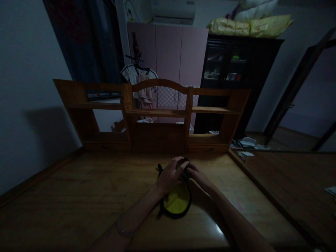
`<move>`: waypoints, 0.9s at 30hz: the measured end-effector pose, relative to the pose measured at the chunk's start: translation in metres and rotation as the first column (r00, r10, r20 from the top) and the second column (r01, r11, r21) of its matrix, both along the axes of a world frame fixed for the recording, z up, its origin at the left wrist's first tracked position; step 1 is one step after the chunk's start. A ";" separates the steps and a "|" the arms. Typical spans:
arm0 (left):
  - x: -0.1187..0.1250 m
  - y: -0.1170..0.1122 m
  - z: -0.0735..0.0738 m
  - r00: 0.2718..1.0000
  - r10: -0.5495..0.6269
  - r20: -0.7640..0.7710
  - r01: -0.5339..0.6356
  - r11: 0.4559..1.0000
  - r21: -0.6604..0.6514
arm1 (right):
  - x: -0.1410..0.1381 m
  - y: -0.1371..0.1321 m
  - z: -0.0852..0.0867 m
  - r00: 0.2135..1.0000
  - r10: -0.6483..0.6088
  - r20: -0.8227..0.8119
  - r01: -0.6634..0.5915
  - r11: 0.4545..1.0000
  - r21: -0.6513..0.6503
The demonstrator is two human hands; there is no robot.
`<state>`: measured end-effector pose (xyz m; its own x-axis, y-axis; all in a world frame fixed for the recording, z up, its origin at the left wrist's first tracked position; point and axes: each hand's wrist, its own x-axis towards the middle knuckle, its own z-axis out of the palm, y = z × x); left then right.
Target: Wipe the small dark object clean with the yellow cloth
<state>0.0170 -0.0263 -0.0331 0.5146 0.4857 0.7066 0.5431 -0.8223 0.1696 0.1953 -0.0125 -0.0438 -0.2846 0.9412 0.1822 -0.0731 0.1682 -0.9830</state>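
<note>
Your left fingers (181, 169) curl over far end of pouch (177, 201); right fingers (194, 169) at far-right edge. Long axis near–far, body lies near. Whether gripping: can't make out.

Free tabletop (78, 196) at left; 2 forearms (143, 207) either side of the yellow item (177, 202); wooden shelf unit (157, 112) beyond

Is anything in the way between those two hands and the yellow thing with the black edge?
Nothing visible is. The left hand lies over the upper part of the yellow, black-edged item, and the right hand's fingers are at its dark far end.
</note>
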 end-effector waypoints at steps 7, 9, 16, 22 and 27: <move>0.000 -0.001 0.001 1.000 0.020 -0.024 -0.019 1.000 0.016 | -0.003 -0.002 0.004 1.000 -0.004 0.004 0.004 0.999 0.048; 0.000 -0.001 0.001 0.999 0.019 -0.035 -0.018 1.000 0.019 | -0.003 0.000 0.001 1.000 -0.015 0.013 0.014 0.998 0.064; -0.001 0.000 0.000 0.997 0.008 -0.083 -0.001 0.996 0.085 | -0.002 0.006 -0.011 0.997 -0.070 0.025 0.063 0.979 0.194; 0.003 -0.005 0.003 0.985 0.058 -0.161 -0.034 0.989 0.146 | 0.000 0.011 -0.021 0.986 -0.161 0.048 0.140 0.945 0.294; 0.005 -0.003 0.004 0.991 -0.001 -0.137 0.010 0.998 0.058 | 0.000 0.004 -0.015 0.957 -0.254 0.137 0.188 0.909 0.372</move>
